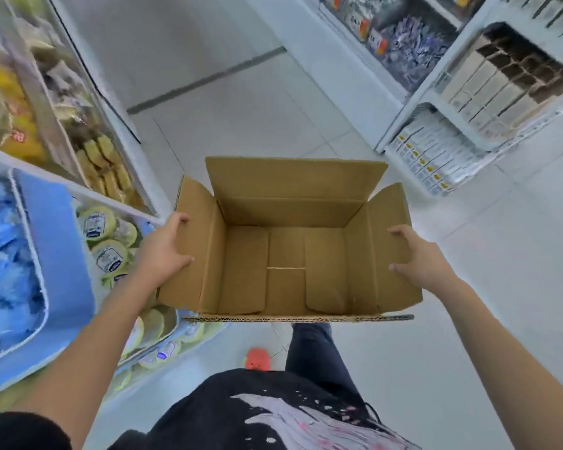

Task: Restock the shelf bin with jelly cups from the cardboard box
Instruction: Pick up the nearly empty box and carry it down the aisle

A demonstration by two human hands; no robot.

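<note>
Cardboard box (286,254) held up in the aisle, flaps open, inside bare down to the bottom flaps; no jelly cups left in it. Left hand (166,251) gripping the left side flap, thumb over the inner face and fingers curled round the outer edge. Right hand (416,254) gripping the right flap the same way, thumb inside, fingers over the top edge. Jelly cups (103,241), yellow-green with printed lids, lying in the shelf bin (143,217) just beside and partly under the left forearm, well filled from what shows. Next to it, a blue tray (56,254) of blue-wrapped packs. Across the tiled floor (241,108), white shelving (413,89) with boxed goods. Judged stage: restocking apparently done, emptied carton being handled. Next move likely calls for carrying the box clear of the shelf without knocking the bin edge, then flattening or setting it aside.
</note>
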